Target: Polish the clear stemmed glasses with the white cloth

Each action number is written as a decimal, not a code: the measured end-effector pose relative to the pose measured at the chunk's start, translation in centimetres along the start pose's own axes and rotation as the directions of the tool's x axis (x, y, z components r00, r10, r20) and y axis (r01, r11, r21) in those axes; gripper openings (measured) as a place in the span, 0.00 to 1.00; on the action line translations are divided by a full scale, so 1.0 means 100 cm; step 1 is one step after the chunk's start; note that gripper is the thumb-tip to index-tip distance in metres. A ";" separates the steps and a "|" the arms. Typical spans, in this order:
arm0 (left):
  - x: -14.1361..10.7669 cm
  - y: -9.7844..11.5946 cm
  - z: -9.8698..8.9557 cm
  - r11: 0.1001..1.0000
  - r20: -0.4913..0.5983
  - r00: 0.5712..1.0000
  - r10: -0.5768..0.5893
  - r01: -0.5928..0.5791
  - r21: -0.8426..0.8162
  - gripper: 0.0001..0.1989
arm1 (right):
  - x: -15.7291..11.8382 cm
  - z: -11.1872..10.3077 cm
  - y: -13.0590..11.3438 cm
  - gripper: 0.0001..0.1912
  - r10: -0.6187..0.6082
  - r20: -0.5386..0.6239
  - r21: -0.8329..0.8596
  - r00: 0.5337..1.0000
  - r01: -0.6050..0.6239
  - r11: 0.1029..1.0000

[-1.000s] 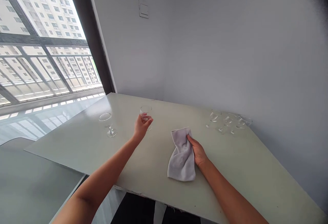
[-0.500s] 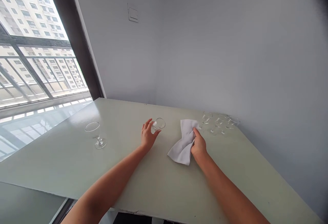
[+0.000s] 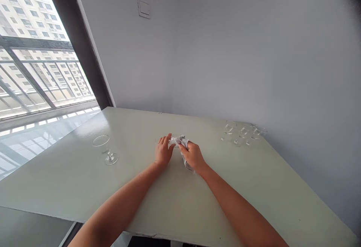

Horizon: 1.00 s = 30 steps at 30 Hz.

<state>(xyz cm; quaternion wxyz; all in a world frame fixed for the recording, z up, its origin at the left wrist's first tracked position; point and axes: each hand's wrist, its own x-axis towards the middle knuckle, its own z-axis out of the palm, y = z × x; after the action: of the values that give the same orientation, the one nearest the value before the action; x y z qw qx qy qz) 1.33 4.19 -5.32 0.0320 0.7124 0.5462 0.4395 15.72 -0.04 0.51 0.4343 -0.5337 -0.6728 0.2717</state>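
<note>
Near the middle of the table, my left hand [image 3: 163,152] grips a small clear stemmed glass, tipped on its side and mostly hidden now by fingers and cloth. My right hand [image 3: 194,156] is closed on a white cloth [image 3: 184,141], bunched up and pressed against the rim end of that glass. A fold of the cloth hangs below the right fingers. Both hands are close together, just above the tabletop.
One clear stemmed glass [image 3: 111,159] stands alone on the left of the pale green table [image 3: 135,205]. Several more stemmed glasses [image 3: 244,131] are grouped at the back right, close to the grey wall [image 3: 254,51]. A window [image 3: 34,58] is at the far left.
My right hand has moved left with the cloth, from beside the glass onto it. The cloth, spread out before, is now bunched. My left hand has stayed nearly in place.
</note>
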 end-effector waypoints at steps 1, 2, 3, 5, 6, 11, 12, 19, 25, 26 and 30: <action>0.000 0.001 0.000 0.999 -0.006 0.999 0.034 -0.034 0.005 0.20 | 0.002 -0.003 0.002 0.17 0.053 0.031 0.046 0.998 -0.054 0.997; 0.000 0.002 0.000 0.998 -0.011 0.998 0.056 -0.056 0.011 0.20 | 0.003 -0.006 0.003 0.17 0.097 0.070 0.117 0.993 -0.105 0.988; 0.001 0.003 -0.001 0.997 -0.018 0.997 0.070 -0.070 0.020 0.21 | 0.004 -0.009 0.003 0.17 0.128 0.119 0.204 0.985 -0.150 0.967; 0.001 0.005 -0.003 0.994 -0.038 0.995 0.098 -0.096 0.046 0.22 | 0.004 -0.014 -0.001 0.15 0.138 0.251 0.384 0.958 -0.230 0.895; 0.001 0.006 -0.004 0.991 -0.043 0.992 0.122 -0.120 0.058 0.22 | 0.004 -0.015 -0.004 0.15 0.120 0.333 0.456 0.935 -0.271 0.848; 0.001 0.007 -0.011 0.961 -0.021 0.963 0.267 -0.265 0.081 0.29 | -0.002 -0.016 -0.012 0.21 -0.010 0.582 0.540 0.813 -0.376 0.753; 0.001 0.008 -0.012 0.955 -0.014 0.959 0.282 -0.280 0.099 0.29 | -0.002 -0.015 -0.011 0.20 0.007 0.565 0.528 0.825 -0.367 0.766; 0.008 0.020 -0.029 0.854 0.032 0.896 0.442 -0.432 0.291 0.22 | 0.009 -0.014 0.010 0.14 0.205 0.427 0.687 0.880 -0.464 0.560; 0.010 0.020 -0.033 0.912 0.191 0.909 0.370 -0.395 0.114 0.22 | -0.001 -0.029 0.006 0.16 0.138 0.390 0.572 0.910 -0.356 0.739; 0.011 0.020 -0.034 0.940 0.255 0.913 0.318 -0.339 0.041 0.23 | -0.004 -0.035 0.004 0.16 0.110 0.399 0.505 0.910 -0.318 0.802; 0.015 0.026 -0.043 0.922 0.691 0.664 0.286 0.004 -0.386 0.26 | -0.014 -0.061 0.001 0.17 0.052 0.600 0.318 0.798 -0.297 0.900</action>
<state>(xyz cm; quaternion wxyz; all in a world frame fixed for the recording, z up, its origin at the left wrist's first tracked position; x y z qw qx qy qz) 0.48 2.48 -0.40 0.3423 0.8510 0.3401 0.2075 21.19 -1.99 2.95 0.2809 -0.3874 -0.6496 0.5907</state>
